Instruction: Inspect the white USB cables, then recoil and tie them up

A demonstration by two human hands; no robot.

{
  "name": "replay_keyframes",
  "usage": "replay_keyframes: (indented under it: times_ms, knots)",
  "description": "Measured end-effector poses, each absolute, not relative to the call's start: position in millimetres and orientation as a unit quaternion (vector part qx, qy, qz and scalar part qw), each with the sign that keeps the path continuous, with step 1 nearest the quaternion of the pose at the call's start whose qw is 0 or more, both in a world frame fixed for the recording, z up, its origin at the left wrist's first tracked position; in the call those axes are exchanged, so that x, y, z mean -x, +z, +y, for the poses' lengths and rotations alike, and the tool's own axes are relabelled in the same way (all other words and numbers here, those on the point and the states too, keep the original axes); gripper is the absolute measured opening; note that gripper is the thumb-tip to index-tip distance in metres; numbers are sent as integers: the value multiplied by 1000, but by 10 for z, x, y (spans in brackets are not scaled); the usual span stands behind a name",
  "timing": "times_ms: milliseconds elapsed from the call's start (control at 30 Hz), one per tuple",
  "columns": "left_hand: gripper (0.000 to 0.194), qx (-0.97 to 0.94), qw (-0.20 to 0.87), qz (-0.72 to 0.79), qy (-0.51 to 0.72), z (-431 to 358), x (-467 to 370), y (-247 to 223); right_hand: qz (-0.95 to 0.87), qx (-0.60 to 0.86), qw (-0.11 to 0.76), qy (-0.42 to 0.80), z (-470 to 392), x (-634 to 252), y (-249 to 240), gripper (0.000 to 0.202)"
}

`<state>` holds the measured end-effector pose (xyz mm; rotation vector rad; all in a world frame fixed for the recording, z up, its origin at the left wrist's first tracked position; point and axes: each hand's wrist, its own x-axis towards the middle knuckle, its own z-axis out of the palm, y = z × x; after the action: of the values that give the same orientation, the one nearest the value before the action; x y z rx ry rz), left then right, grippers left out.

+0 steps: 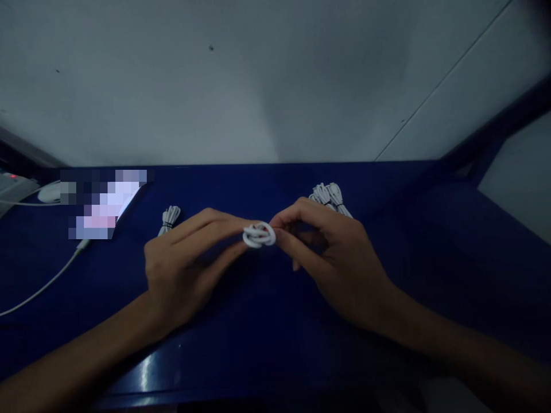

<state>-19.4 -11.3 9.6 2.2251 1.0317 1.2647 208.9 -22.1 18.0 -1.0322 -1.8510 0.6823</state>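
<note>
A small coil of white cable (259,235) is held up in the middle, over the blue table (267,338). My left hand (193,261) pinches its left side between thumb and fingers. On the coil's right side, my right hand (340,258) pinches it between thumb and index finger, with the other fingers curled behind. A bundled white cable (171,217) with a dark tie lies just behind my left hand. Several more tied white bundles (330,196) lie behind my right hand, which partly covers them.
At the left lies a lit phone (114,203), its screen blurred, with a white charging cable (51,281) plugged in. A white rounded object (49,192) sits beside it. A pale wall (215,103) rises behind the table, and a dark blue frame bar (495,129) slants at the right.
</note>
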Motion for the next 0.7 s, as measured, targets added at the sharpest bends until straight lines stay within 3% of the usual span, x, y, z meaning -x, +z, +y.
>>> replay_keyframes:
  times_ms: [133,233,467,700]
  knots:
    - [18,-710,326,421,461,-75,152,122,-836,327,440,-2,-124,-2111,119,11]
    - [12,-649,436,438,443,-46,123,130,-845,290,441,-79,-62,-2150,55,13]
    - [28,-559,632,384,375,-11,166,67,-845,277,450,-81,-5,-2174,50,14]
    - [29,-575,624,388,361,-30,151,135,-799,347,481,100,-95,-2111,88,14]
